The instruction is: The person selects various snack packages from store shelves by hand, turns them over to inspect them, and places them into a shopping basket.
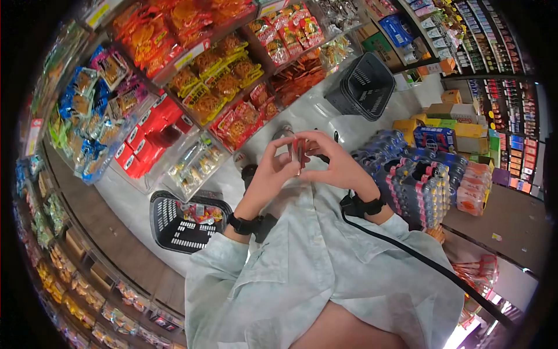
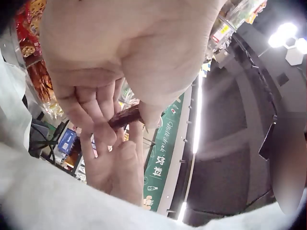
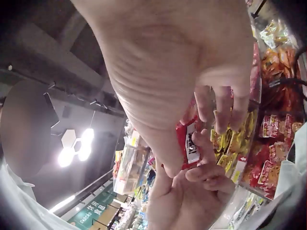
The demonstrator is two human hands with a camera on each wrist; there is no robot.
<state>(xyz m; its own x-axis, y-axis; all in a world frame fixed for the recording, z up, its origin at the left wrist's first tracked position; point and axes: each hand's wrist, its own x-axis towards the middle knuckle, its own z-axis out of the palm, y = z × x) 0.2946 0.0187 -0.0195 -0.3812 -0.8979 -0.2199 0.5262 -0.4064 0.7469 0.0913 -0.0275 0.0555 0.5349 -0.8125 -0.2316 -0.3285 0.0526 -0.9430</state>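
Observation:
Both hands are raised in front of the shirt and meet at a small red snack packet [image 1: 298, 152]. My left hand [image 1: 273, 171] pinches it from one side, and my right hand [image 1: 336, 164] pinches it from the other. A white label with dark lettering shows on the red packet [image 3: 192, 143] in the right wrist view, partly covered by fingers. Seen from the left wrist, the packet [image 2: 125, 116] is a narrow dark-red strip between the fingers of the two hands. Black straps with cameras sit on both wrists.
A black shopping basket [image 1: 161, 224] with colourful packets inside stands on the floor at left. Stacked dark baskets [image 1: 363, 87] stand ahead. Snack bins [image 1: 224, 81] line the upper left; shrink-wrapped bottles [image 1: 410, 186] are piled at right. A black cable [image 1: 418, 256] trails from the right wrist.

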